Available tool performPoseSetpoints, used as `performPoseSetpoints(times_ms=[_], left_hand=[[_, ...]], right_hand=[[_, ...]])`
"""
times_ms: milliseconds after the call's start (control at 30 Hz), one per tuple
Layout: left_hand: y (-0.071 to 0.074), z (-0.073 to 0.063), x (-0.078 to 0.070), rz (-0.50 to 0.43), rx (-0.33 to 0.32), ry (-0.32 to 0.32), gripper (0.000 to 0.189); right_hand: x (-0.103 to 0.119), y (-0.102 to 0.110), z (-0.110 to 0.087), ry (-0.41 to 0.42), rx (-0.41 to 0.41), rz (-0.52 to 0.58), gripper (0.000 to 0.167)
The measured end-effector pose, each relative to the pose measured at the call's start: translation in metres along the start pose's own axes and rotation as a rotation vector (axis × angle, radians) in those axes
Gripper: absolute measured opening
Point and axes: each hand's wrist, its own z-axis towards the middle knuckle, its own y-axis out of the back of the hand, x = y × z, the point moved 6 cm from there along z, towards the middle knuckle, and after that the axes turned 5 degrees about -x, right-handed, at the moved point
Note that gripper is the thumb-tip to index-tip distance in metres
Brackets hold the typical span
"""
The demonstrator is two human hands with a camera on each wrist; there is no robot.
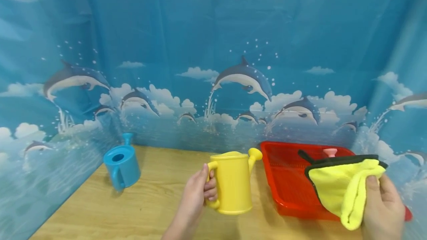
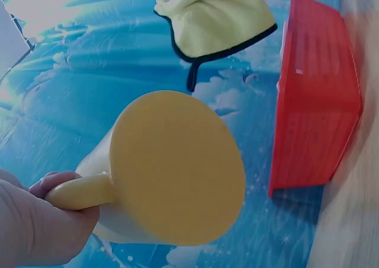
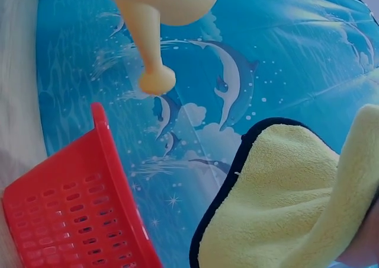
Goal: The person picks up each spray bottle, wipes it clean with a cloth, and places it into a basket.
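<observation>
Hanging above the wooden table [image 1: 156,203], the yellow watering can [image 1: 233,184] is gripped at its handle [image 1: 212,166] by the left hand [image 1: 199,188], fingers curled round; the yellow cloth [image 1: 330,184], raised near the red basket [image 1: 288,186], is pinched by the right hand [image 1: 381,203].

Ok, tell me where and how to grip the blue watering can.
Likely by the handle, coming from the near side: the blue watering can stands upright, with its handle jutting toward the viewer and its spout on the far side, out of the way.
</observation>
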Motion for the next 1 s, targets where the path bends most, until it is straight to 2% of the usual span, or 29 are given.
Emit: performPoseSetpoints(times_ms=[233,367,433,500,600,700,800,900,1000], left_hand=[[-0.009,-0.005,0.008,0.025,0.010,0.058,0.032],[-0.012,-0.007,0.014,0.056,0.010,0.087,0.033],[-0.014,-0.007,0.017,0.072,0.018,0.090,0.033],[-0.017,-0.008,0.020,0.077,0.022,0.094,0.033],[-0.021,-0.009,0.023,0.069,0.032,0.088,0.033],[-0.024,-0.011,0.023,0.053,0.038,0.084,0.032],[-0.026,-0.013,0.023,0.038,0.051,0.059,0.031],[-0.030,-0.014,0.025,0.026,0.080,0.037,0.028],[-0.034,-0.016,0.029,0.027,0.118,0.028,0.026]], right_hand=[[0.009,-0.009,-0.012,0.087,-0.001,-0.046,0.044],[0.013,-0.020,-0.029,0.205,0.029,-0.104,0.041],[0.015,-0.028,-0.042,0.295,0.035,-0.212,0.039],[0.019,-0.038,-0.058,0.443,0.045,-0.310,0.038],[0.025,-0.059,-0.089,0.742,0.088,-0.391,0.033],[0.024,-0.079,-0.118,1.067,0.181,-0.307,0.034],[0.018,-0.095,-0.139,1.298,0.226,-0.256,0.049],[0.013,-0.107,-0.153,1.407,0.233,-0.283,0.049],[0.007,-0.117,-0.163,1.470,0.253,-0.356,0.043]])
